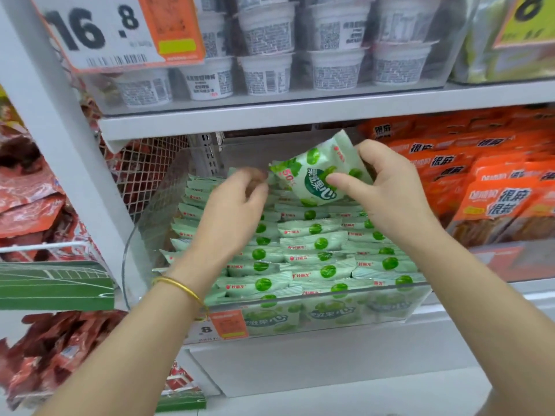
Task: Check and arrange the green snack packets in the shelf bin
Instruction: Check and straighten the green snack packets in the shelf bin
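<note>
A clear plastic shelf bin [390, 298] holds several rows of pale green snack packets [312, 244] standing on edge. My right hand [387, 187] pinches one green snack packet [318, 172] and holds it tilted above the back rows, its printed face toward me. My left hand [237, 205] hovers over the left rows just beside that packet, fingers loosely curled and blurred; whether they touch anything I cannot tell. A gold bangle sits on the left wrist.
White tubs [267, 73] fill the shelf above, behind a big price sign [114, 31]. Orange packets [492, 187] crowd the bin to the right. Red packets [33, 205] hang at the left past a wire mesh divider [144, 169]. A small price tag [228, 325] is on the bin front.
</note>
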The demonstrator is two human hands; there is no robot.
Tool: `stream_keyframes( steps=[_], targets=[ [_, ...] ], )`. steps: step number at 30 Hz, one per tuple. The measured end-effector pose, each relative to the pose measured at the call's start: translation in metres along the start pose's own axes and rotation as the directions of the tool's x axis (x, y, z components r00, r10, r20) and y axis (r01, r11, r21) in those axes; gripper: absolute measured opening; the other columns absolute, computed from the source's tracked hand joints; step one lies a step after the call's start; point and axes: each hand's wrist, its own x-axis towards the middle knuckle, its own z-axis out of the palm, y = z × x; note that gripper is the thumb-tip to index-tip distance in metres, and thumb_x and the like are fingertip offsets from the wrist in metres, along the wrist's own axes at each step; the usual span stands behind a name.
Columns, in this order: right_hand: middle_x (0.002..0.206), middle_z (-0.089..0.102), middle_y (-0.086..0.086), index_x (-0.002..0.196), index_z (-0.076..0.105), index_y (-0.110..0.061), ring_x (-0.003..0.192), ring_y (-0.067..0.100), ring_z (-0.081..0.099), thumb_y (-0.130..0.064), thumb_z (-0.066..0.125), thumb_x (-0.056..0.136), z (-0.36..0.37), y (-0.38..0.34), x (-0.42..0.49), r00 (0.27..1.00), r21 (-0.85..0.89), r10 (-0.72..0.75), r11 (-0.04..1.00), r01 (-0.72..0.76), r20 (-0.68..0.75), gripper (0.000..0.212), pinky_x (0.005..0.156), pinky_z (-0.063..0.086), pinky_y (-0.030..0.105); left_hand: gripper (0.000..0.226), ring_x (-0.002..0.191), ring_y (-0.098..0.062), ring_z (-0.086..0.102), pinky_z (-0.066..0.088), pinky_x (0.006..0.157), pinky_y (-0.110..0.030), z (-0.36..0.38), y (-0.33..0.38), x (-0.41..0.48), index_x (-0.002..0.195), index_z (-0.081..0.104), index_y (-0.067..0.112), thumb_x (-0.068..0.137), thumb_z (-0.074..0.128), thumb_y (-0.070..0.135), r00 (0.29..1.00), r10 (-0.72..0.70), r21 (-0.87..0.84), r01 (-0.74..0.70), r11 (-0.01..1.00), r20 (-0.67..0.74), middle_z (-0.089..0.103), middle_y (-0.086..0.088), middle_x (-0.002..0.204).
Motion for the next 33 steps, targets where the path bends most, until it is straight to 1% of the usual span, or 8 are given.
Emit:
stream_keyframes(
  steps=[2, 5, 12, 17, 21, 25, 29, 33],
  targets=[
    [0.073, 0.057, -0.001, 0.088, 0.06, -0.007, 0.064, 0.007, 0.047, -0.025, 0.07, 0.082, 0.001, 0.002, 0.001, 1.0, -0.053, -0.011, 0.999, 0.011, -0.001, 0.022, 0.061, 0.038, 0.023, 0.029, 0.113, -0.023, 0.054, 0.041, 0.096, -0.03, 0.008, -0.015, 0.0, 0.121, 0.06, 0.013, 0.094, 0.049, 0.018, 0.994, 0.091, 0.181, -0.102, 0.978, 0.068, 0.063, -0.004, 0.119],
    [0.087, 0.066, -0.003, 0.1, 0.066, -0.014, 0.08, 0.015, 0.058, -0.025, 0.07, 0.082, 0.005, 0.003, 0.001, 0.999, -0.113, -0.026, 0.993, 0.031, 0.04, 0.022, 0.075, 0.047, 0.037, 0.036, 0.119, -0.031, 0.05, 0.041, 0.1, -0.046, 0.015, -0.025, 0.001, 0.127, 0.055, 0.013, 0.092, 0.052, 0.019, 0.982, 0.114, 0.316, -0.158, 0.936, 0.152, 0.059, -0.009, 0.127],
    [0.102, 0.068, 0.008, 0.113, 0.066, -0.013, 0.094, 0.027, 0.061, -0.028, 0.067, 0.084, 0.014, 0.002, 0.006, 0.967, -0.356, -0.106, 0.916, 0.187, 0.234, 0.032, 0.083, 0.049, 0.043, 0.051, 0.131, -0.025, 0.038, 0.03, 0.11, -0.035, 0.014, -0.028, -0.001, 0.141, 0.039, 0.017, 0.092, 0.053, 0.01, 0.977, 0.092, 0.328, -0.151, 0.932, 0.19, 0.047, -0.006, 0.14],
    [0.098, 0.067, 0.006, 0.109, 0.064, -0.014, 0.096, 0.028, 0.06, -0.03, 0.063, 0.088, 0.022, -0.002, 0.011, 0.953, -0.492, -0.049, 0.848, 0.198, 0.298, 0.026, 0.08, 0.05, 0.039, 0.052, 0.133, -0.024, 0.035, 0.03, 0.11, -0.036, 0.014, -0.028, -0.001, 0.142, 0.038, 0.019, 0.092, 0.05, 0.006, 0.98, 0.069, 0.29, -0.121, 0.949, 0.185, 0.045, -0.005, 0.142],
    [0.104, 0.066, 0.001, 0.11, 0.066, -0.02, 0.111, 0.025, 0.053, -0.043, 0.065, 0.083, 0.038, 0.001, 0.009, 0.904, -0.538, 0.026, 0.811, 0.23, 0.427, 0.035, 0.086, 0.048, 0.037, 0.052, 0.133, -0.023, 0.034, 0.028, 0.11, -0.033, 0.012, -0.029, -0.002, 0.141, 0.039, 0.019, 0.093, 0.047, 0.002, 0.985, 0.073, 0.249, -0.111, 0.962, 0.157, 0.045, -0.004, 0.141],
    [0.096, 0.068, -0.009, 0.097, 0.072, -0.031, 0.101, 0.018, 0.046, -0.047, 0.068, 0.077, 0.018, 0.002, 0.02, 0.943, -0.515, 0.002, 0.838, 0.179, 0.331, 0.026, 0.087, 0.042, 0.035, 0.046, 0.132, -0.021, 0.036, 0.029, 0.11, -0.032, 0.01, -0.026, -0.003, 0.138, 0.043, 0.021, 0.094, 0.045, 0.006, 0.983, 0.136, 0.189, -0.158, 0.969, 0.123, 0.047, -0.003, 0.139],
    [0.092, 0.07, -0.01, 0.09, 0.073, -0.032, 0.108, 0.017, 0.047, -0.041, 0.065, 0.083, 0.031, 0.004, 0.014, 0.906, -0.562, 0.003, 0.785, 0.26, 0.424, 0.014, 0.09, 0.035, 0.033, 0.036, 0.127, -0.022, 0.041, 0.027, 0.105, -0.028, 0.017, -0.026, 0.0, 0.127, 0.057, 0.025, 0.093, 0.051, 0.014, 0.965, 0.222, 0.198, -0.247, 0.949, 0.141, 0.053, 0.001, 0.132],
    [0.091, 0.069, -0.009, 0.093, 0.073, -0.033, 0.112, 0.016, 0.044, -0.04, 0.063, 0.085, 0.034, 0.009, 0.014, 0.908, -0.587, 0.009, 0.765, 0.264, 0.419, 0.014, 0.094, 0.031, 0.032, 0.023, 0.129, -0.025, 0.034, 0.024, 0.105, -0.032, 0.021, -0.025, 0.0, 0.109, 0.068, 0.026, 0.093, 0.053, 0.022, 0.973, 0.179, 0.257, -0.213, 0.943, 0.148, 0.05, 0.001, 0.136]
  ],
)
